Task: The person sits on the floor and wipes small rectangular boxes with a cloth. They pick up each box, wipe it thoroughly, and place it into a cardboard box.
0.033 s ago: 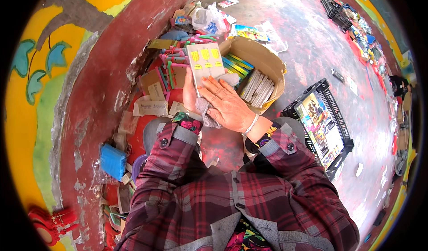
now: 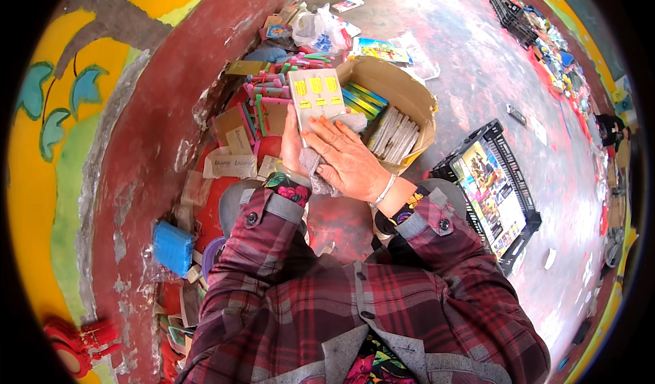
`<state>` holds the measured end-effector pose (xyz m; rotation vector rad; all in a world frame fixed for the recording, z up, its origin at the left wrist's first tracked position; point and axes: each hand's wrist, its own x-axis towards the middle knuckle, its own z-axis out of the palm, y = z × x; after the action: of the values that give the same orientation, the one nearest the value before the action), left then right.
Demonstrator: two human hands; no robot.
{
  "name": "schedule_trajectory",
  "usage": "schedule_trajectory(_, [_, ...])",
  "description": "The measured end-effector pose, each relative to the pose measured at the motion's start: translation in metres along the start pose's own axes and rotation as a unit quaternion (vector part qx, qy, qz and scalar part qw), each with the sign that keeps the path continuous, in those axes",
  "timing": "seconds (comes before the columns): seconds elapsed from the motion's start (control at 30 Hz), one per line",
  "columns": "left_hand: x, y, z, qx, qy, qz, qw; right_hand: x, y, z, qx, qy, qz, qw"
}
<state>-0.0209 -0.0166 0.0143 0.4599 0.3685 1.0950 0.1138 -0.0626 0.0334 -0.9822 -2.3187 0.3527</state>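
The left hand (image 2: 291, 142) is clamped on a flat, square-cornered pack (image 2: 316, 94), pale and smooth-faced, with small yellow patches set in two rows. It holds the pack by its lower left side, its fingers largely hidden beneath. The pack is held up just at the left edge of the cardboard carton (image 2: 421, 101). The right hand (image 2: 349, 160) lies flat across the lower part of the pack, fingers straight and nearly together, holding a soft, rumpled grey cloth (image 2: 318, 171) pinned under palm and thumb; folds of it bulge out beside the fingers.

The carton has plain brown, bowed walls. Inside it, slim greyish packs (image 2: 394, 136) stand on edge in a row, next to glossy blue, green and yellow ones (image 2: 366, 100). Left of the carton lie slender pink and green plastic pieces (image 2: 267, 89). Beyond it is a crumpled, translucent white bag (image 2: 319, 31). Right of the carton, nearer the person, a black lattice-sided plastic crate (image 2: 524, 200) holds a smooth, colourfully printed sheet (image 2: 488, 189).
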Motion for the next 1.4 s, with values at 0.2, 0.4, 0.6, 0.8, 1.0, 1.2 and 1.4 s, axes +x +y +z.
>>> schedule_trajectory(0.2, [0.003,-0.025,-0.007,-0.058,-0.054,-0.091,0.993,0.006,0.024,-0.008,-0.037,0.117,0.043,0.991])
schedule_trajectory(0.4, [-0.002,-0.043,-0.001,-0.058,-0.068,-0.228,0.97,0.007,0.062,-0.021,-0.048,0.208,0.141,0.967])
schedule_trajectory(0.6, [-0.002,-0.038,-0.004,0.013,0.027,-0.102,0.994,0.004,0.045,-0.009,-0.053,0.151,0.043,0.986])
schedule_trajectory(0.8, [0.0,-0.007,0.004,-0.018,-0.013,-0.098,0.995,-0.007,-0.011,0.014,0.03,-0.019,-0.109,0.993])
schedule_trajectory(1.0, [0.006,-0.017,-0.019,-0.079,-0.145,-0.146,0.975,0.005,0.006,0.002,-0.015,0.025,-0.07,0.997])
schedule_trajectory(1.2, [0.008,-0.041,-0.026,-0.054,0.006,-0.194,0.98,0.012,0.038,-0.025,-0.063,0.134,0.043,0.988])
schedule_trajectory(1.4, [0.004,-0.035,-0.006,0.014,-0.01,-0.119,0.993,0.01,0.044,-0.018,-0.061,0.173,0.084,0.979])
